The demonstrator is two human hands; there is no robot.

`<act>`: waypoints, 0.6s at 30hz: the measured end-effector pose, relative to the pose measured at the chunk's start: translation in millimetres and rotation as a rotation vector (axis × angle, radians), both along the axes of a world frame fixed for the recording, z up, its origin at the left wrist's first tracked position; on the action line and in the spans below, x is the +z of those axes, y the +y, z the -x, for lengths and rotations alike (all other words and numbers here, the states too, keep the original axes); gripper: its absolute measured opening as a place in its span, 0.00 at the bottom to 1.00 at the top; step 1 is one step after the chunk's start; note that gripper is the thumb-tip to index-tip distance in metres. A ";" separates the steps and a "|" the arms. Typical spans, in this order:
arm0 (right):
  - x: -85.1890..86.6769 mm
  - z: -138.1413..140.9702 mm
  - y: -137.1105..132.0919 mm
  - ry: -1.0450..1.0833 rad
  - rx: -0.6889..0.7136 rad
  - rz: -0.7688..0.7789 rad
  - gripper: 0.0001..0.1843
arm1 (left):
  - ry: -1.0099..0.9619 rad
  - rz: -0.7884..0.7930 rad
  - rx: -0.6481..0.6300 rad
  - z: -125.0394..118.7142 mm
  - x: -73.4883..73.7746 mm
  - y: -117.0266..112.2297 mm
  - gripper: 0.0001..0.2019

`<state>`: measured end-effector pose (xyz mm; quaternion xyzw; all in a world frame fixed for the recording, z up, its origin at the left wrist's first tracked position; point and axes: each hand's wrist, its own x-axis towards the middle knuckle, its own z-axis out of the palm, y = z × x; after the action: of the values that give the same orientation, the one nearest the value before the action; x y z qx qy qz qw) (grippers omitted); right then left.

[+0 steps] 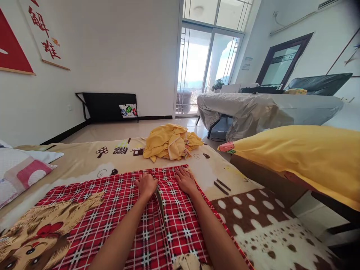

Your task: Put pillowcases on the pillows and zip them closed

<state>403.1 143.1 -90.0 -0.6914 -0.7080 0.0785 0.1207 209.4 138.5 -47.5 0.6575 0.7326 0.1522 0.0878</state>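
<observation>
A red plaid blanket (120,198) with a printed teddy bear lies spread over the bed. My left hand (147,184) is near its far edge, fingers curled down and closed on the cloth. To its right, my right hand (185,180) rests flat at the far right corner of the blanket, fingers stretched out. Between the two hands the cloth rises in a fold, with a narrow dark gap (160,202) running toward me. Just past my hands sits a crumpled heap of yellow cloth (170,142).
Under the blanket is a beige and brown patterned bedsheet (239,183). A white and pink pillow (25,170) lies at the left, and a yellow pillow (298,157) at the right. Farther back stand a plastic-covered table (261,108) and a black folded frame (108,107) against the wall.
</observation>
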 end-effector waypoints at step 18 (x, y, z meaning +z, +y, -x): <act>-2.1 2.8 -2.4 -0.003 -0.003 0.011 0.30 | 0.231 0.010 -0.441 -48.0 -14.4 7.7 0.29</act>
<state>400.3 140.7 -92.0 -0.6933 -0.7066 0.0814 0.1160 257.5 146.2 -61.9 0.8141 0.5773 0.0497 0.0378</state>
